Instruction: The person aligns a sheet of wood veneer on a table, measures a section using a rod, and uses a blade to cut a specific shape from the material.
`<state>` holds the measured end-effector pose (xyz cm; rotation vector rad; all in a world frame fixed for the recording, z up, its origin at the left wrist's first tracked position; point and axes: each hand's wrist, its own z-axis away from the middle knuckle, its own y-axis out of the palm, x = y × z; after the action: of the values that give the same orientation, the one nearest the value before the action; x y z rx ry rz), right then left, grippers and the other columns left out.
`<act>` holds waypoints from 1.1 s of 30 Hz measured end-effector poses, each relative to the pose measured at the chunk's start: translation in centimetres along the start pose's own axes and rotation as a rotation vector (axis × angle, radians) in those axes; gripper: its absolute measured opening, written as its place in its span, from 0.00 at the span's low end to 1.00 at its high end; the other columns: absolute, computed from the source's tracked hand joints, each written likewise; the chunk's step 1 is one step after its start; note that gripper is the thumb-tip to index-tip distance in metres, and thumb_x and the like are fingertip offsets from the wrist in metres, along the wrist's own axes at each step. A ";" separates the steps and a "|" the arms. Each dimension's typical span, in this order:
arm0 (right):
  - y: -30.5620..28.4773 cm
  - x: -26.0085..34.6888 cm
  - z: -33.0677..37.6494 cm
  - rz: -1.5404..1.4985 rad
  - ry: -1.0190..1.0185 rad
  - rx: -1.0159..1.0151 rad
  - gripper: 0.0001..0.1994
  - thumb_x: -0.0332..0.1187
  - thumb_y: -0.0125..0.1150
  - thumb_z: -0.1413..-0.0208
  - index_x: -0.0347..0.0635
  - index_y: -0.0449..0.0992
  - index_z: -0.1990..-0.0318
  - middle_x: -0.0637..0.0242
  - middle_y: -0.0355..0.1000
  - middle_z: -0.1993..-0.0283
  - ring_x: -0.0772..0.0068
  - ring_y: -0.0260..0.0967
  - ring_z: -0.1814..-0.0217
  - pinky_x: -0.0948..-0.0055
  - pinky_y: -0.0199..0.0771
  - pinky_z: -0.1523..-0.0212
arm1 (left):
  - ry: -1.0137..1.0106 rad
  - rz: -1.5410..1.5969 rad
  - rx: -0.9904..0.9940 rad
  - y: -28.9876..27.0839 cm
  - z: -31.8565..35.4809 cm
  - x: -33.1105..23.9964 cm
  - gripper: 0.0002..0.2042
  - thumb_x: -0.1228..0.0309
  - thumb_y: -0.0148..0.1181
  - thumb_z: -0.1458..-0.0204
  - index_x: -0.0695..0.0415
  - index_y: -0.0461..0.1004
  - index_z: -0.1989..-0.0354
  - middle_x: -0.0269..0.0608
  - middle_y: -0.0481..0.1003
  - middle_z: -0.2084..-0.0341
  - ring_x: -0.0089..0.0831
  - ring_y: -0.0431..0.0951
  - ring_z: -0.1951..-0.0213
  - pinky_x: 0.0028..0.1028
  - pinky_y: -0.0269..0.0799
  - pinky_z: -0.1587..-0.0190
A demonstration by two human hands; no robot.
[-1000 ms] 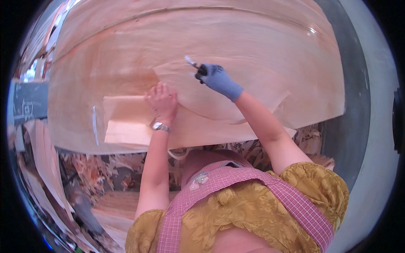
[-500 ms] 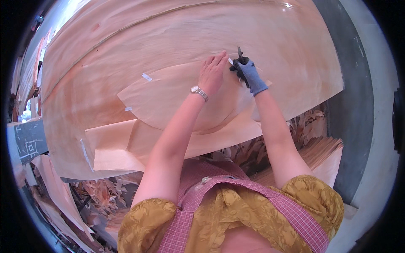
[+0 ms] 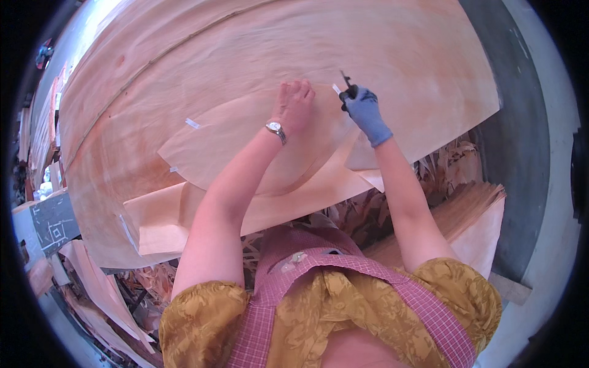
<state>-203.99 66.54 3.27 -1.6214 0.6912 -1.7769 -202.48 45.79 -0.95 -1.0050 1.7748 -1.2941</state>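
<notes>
Left hand (image 3: pixel 293 105) lay half-open on veneer patch (image 3: pixel 236 129); right hand (image 3: pixel 363 110) gripped knife-like tool (image 3: pixel 345 78) by tape strip (image 3: pixel 336 89); taping likely needed pressing next.

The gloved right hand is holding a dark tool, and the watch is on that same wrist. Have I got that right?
Not quite: the head view shows the watch on the wrist of the bare left hand, not the right. The gloved right hand does hold a dark tool.
</notes>
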 end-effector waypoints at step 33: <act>8.6 4.9 18.5 -0.701 0.199 0.635 0.12 0.40 0.63 0.42 0.42 0.71 0.63 0.67 0.74 0.77 0.86 0.58 0.85 0.82 0.57 0.84 | -0.512 0.301 -0.110 -7.7 28.0 -12.5 0.25 0.62 0.56 0.46 0.58 0.67 0.40 0.46 0.66 0.39 0.40 0.62 0.36 0.49 0.46 0.32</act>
<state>-185.01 57.78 2.10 -1.3118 -0.4181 -2.3353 -170.93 43.89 0.78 -0.9761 1.5314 -0.6825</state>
